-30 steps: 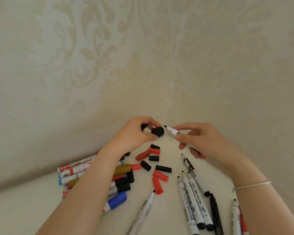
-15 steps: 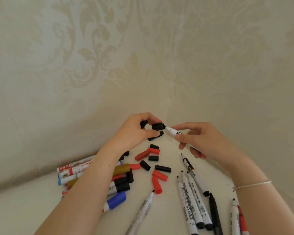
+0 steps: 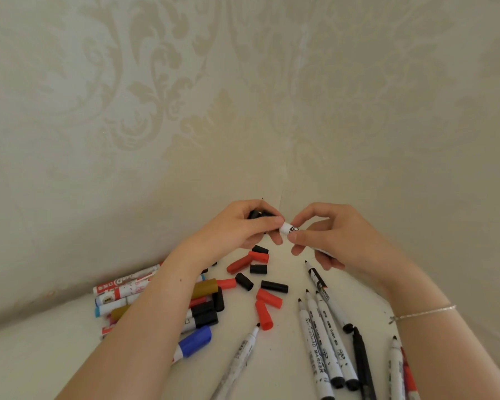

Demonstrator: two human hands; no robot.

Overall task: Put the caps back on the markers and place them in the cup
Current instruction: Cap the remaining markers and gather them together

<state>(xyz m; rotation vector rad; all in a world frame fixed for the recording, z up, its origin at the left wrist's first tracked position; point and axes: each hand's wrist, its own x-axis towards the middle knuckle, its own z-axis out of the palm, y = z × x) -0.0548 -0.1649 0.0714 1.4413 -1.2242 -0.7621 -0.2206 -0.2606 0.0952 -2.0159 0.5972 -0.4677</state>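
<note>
A white marker [image 3: 289,228] is being held above the far end of the bench [image 3: 26,368], near the wall corner, between two hands. The right hand [image 3: 334,238] is pinching the barrel, its fingers [image 3: 296,237] curled and clamped on it just behind the front end. The left hand [image 3: 244,229] is pinching a black cap [image 3: 256,213], mostly hidden under the curled fingers; whether the cap is being seated fully on the tip cannot be told. The marker is being judged light, stiff and smooth, likely to slip a little if gripped near the glossy label; it is best taken at mid-barrel, close to the tip, so the push is kept straight. The cap is being judged small, hard and easy to drop, best pinched at its sides. Counts on the bench: about seven uncapped markers [image 3: 326,339] are lying at right and centre, one all black, the rightmost ones cut by the frame edge. Loose caps [image 3: 267,297] are lying in the middle: roughly four red and four black, some partly hidden by the left forearm. A pile of capped markers [image 3: 127,287] is lying at left under the arm, with a blue cap, black caps and an ochre one showing; the number cannot be counted exactly. No cup is being shown in view.
</note>
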